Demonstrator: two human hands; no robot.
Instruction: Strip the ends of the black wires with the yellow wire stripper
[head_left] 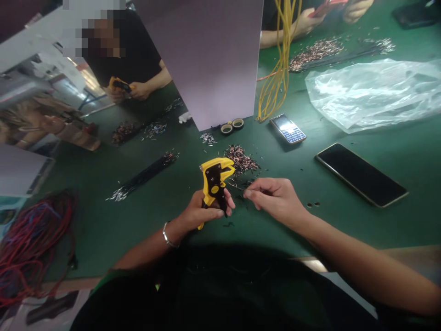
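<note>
My left hand is wrapped round the handles of a yellow and black wire stripper, its jaws pointing up and to the right. Just right of the tool, my right hand pinches thumb and forefinger together over the table. Whatever lies between those fingertips is too small to make out. Beyond both hands spreads a pile of short wire pieces with copper-coloured ends, and a few dark bits lie close to my right fingertips. To the left rests a bundle of black wires with bright tips.
A phone, a keypad phone and a plastic bag lie right. Tape rolls sit below an upright panel. Yellow wires hang behind; red and blue wires heap left. Other people work across the green table.
</note>
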